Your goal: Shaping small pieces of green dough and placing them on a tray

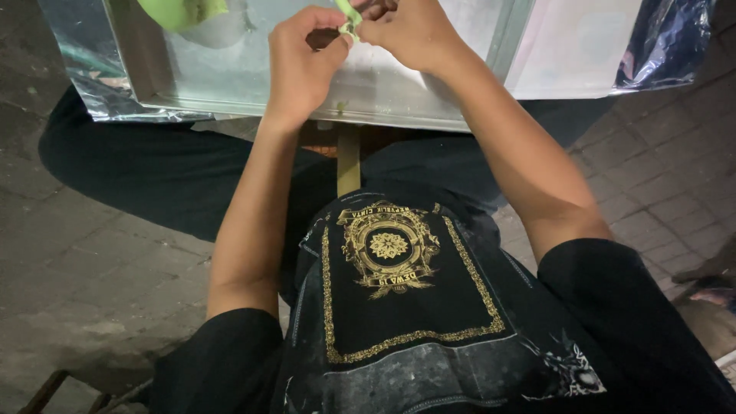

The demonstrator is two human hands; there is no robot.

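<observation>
Grey paving (pixel 84 253) underfoot, made of small rectangular blocks, rough and dull, spread to both sides of the seated person. Nearest, a black shirt (pixel 399 307) with a gold ornamental crest inside a gold rectangular border, soft cloth, slightly creased. Two bare forearms reaching up and away from two short black sleeves. Dark trousers over both knees, spread wide. Between the knees, one narrow upright strip of pale wood (pixel 348 161), flat-faced, passing under the tray. Farther, one shallow metal tray (pixel 230 92), rectangular, silvery and smooth with a raised rim, dull reflections across its floor. Crinkled shiny plastic sheeting (pixel 675 38) under and beside the tray, glossy and wrinkled, with a flat pale sheet at right. Above the tray, left hand (pixel 303 65) and right hand (pixel 410 34) brought close together, fingertips almost meeting. One small pale green piece (pixel 349 21), soft-looking and thin, pinched between the fingers of both hands, held over the middle of the tray and well clear of its floor. Farthest, at the tray's top left corner, one larger light green lump (pixel 180 11), rounded and smooth, cut off by the picture's edge, well apart from the hands.
</observation>
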